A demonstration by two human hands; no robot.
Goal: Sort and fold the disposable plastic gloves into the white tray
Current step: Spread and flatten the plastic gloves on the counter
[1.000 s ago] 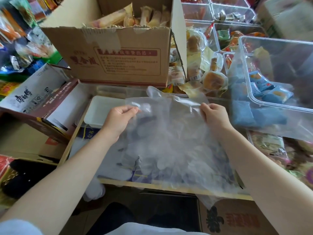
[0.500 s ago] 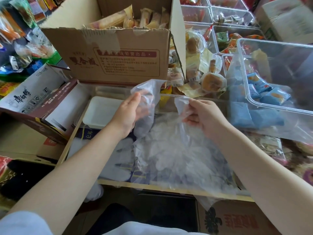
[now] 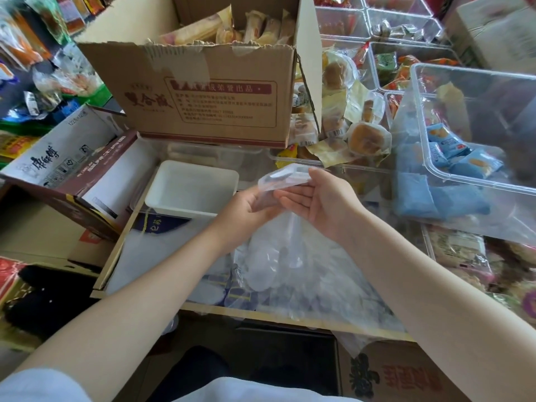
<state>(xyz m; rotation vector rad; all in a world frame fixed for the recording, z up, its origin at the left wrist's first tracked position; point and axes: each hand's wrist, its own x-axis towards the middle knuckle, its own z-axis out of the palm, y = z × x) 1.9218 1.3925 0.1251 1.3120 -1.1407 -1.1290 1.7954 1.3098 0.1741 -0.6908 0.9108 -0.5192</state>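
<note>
A loose heap of clear disposable gloves [image 3: 290, 268] covers the shallow cardboard flat in front of the person. Just beyond its left part sits the white tray [image 3: 185, 188], which looks empty. Above the heap, one glove [image 3: 282, 178] is mid-fold: the left hand [image 3: 246, 208] pinches its lower end while the right hand [image 3: 322, 203], palm up with fingers extended, supports the doubled top. Next, probably, comes finishing the fold and carrying it left into the tray.

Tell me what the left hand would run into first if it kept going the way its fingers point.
The left hand points up-right, and its fingers already grip the folded plastic glove. Just beyond is the right hand. Depth between them is unclear.
</note>
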